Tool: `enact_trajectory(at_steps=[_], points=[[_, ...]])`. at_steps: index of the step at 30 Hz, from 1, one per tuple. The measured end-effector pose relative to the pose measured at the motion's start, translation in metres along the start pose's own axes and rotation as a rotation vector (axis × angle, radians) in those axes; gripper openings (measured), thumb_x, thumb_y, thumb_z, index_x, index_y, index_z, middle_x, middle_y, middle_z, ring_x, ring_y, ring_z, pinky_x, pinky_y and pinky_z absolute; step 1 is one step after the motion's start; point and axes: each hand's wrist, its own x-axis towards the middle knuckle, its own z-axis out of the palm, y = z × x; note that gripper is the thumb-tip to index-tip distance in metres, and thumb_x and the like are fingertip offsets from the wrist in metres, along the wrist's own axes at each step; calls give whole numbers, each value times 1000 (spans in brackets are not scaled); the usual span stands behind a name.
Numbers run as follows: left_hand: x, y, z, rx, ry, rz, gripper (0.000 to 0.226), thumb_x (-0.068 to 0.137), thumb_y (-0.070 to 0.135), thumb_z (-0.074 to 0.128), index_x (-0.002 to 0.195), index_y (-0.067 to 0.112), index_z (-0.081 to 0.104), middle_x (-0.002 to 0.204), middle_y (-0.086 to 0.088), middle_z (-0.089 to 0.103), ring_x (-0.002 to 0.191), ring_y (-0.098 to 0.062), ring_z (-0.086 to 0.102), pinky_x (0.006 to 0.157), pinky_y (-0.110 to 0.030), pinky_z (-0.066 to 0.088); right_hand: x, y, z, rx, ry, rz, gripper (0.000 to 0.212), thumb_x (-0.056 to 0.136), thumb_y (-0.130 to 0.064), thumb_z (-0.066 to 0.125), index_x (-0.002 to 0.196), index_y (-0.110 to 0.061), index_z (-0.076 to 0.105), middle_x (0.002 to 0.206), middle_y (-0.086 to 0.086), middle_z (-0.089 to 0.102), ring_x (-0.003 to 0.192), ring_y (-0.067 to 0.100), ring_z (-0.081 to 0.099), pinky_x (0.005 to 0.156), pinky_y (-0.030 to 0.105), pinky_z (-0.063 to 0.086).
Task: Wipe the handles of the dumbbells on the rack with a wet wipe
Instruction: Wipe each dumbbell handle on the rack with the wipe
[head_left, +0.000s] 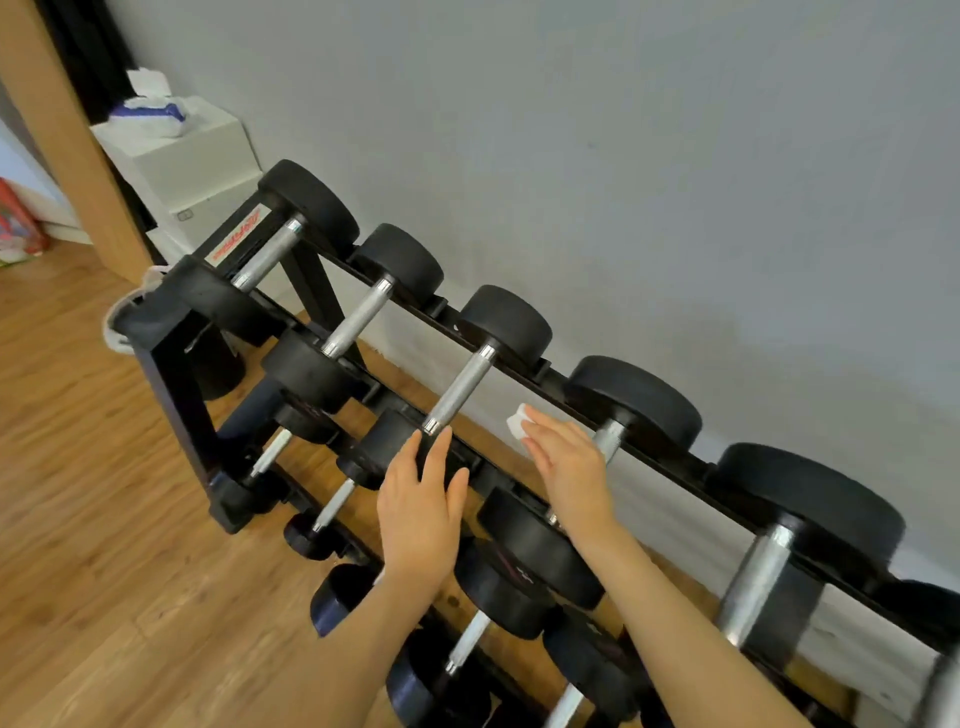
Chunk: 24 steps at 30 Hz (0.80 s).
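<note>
Dumbbell handle (459, 389): left hand (420, 512) at its 6 o'clock end, fingers relaxed on the weight; right hand (566, 467) fingers pinch the wet wipe (516, 423).

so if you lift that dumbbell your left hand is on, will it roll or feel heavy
Probably heavy for its size: the dumbbell has thick black heads on a metal handle. With round heads it would likely roll on a flat floor, though the rack cradles it now. The handle looks roughened, so it should not slip much. The left hand only rests on the near head.
</note>
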Motion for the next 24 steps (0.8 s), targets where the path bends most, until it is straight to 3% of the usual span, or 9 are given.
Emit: enact_trajectory(at_steps=[4,7,10,15,18,24], points=[[-26,22,-1,-41,-45,112,50,96,35,50,144,18,50,144,-19,49,133,-38,46,104,-55,43,-35,-9,-32,14,78,113,39,80,-3,74,118,-2,67,118,10,68,108,19,64,95,35,52],[-40,35,2,-38,-76,157,50,98,35,49,146,19,47,146,-17,47,135,-34,44,109,-51,39,-55,-10,-45,48,98,211,37,85,-7,69,122,-8,65,124,4,65,115,9,56,105,17,37],[-49,49,7,-57,-102,164,51,98,35,48,147,19,45,147,-16,46,137,-33,43,110,-51,39,-72,-8,-54,39,82,272,38,87,-9,69,124,-9,64,125,3,64,115,7,53,103,6,28],[-59,67,19,-55,-92,141,51,100,37,43,146,17,45,147,-13,47,136,-30,44,109,-49,40,-87,6,-62,70,69,281,36,88,-10,67,124,-8,64,125,6,64,114,13,56,100,16,34],[-60,78,33,-61,-120,19,50,103,37,44,150,19,40,153,-8,41,141,-25,36,114,-46,35,-87,21,-63,130,44,245,37,88,-10,68,125,-10,63,124,5,65,114,12,56,101,27,44],[-57,100,56,17,-19,-189,47,105,37,40,146,15,46,155,-8,39,145,-24,32,118,-44,28,-79,58,-66,104,-77,41,40,85,-5,68,124,-1,62,117,16,67,105,31,64,93,40,52]])
